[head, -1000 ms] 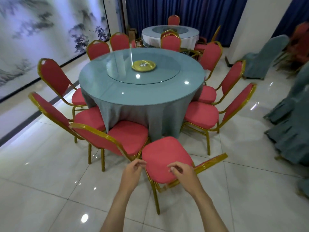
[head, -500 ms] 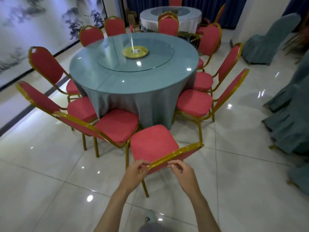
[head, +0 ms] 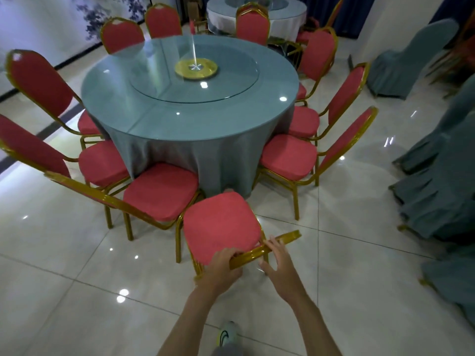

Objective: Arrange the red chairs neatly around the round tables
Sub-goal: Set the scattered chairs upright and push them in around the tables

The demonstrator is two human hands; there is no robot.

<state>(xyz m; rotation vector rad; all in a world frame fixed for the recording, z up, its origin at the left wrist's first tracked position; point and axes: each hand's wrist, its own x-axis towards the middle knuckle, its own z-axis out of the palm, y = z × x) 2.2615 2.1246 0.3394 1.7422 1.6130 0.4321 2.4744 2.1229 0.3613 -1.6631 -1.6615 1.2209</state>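
— Your left hand (head: 221,265) grips the gold top rail of the chair (head: 221,224); your right hand (head: 279,263) lies on the same rail just beside it, fingers straight, not wrapped round.
— How many chairs do you count?
— Ten red ones round the near table (head: 144,124), yours included. Two round tables in all; the far table (head: 290,24) stands behind.
— Where does mine sit?
— Right ahead of your hands, back toward you, seat's front edge at the tablecloth (head: 180,155).
— What crowds it?
— On your left the neighbour chair (head: 162,191) is turned askew; its back rail runs to your chair's front leg, touching or nearly, I cannot tell which. On your right the next chair (head: 288,156) stands apart with a gap of tile between. Grey covered chairs (head: 437,181) bunch along the right, well apart. A glass turntable (head: 231,80) with a gold disc (head: 196,69) tops the near table. Your shoe (head: 226,335) shows below your arms.
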